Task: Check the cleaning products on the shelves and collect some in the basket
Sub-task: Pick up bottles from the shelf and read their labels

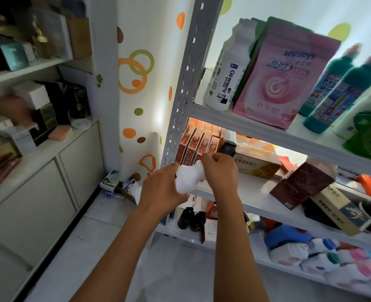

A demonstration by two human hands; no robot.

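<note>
I hold a white plastic bottle (187, 178) with both hands in front of the metal rack's left post (181, 92). My left hand (160, 188) grips its lower body. My right hand (220, 171) is curled round its upper part, where a black cap (228, 147) sticks out above the fingers. On the top shelf (254, 125) stand a white "Oil enemy" bottle (225, 75), a pink seaways pouch (282, 77), two teal bottles (336, 90) and a green and white bottle (367, 127). No basket is in view.
The middle shelf (252, 192) carries red boxes (193, 147), a beige carton (256, 162) and a tilted dark brown box (302, 184). Detergent jugs (306, 253) lie on the bottom shelf. A white cabinet (49, 192) with boxes stands at left. Bare floor (97, 247) lies between.
</note>
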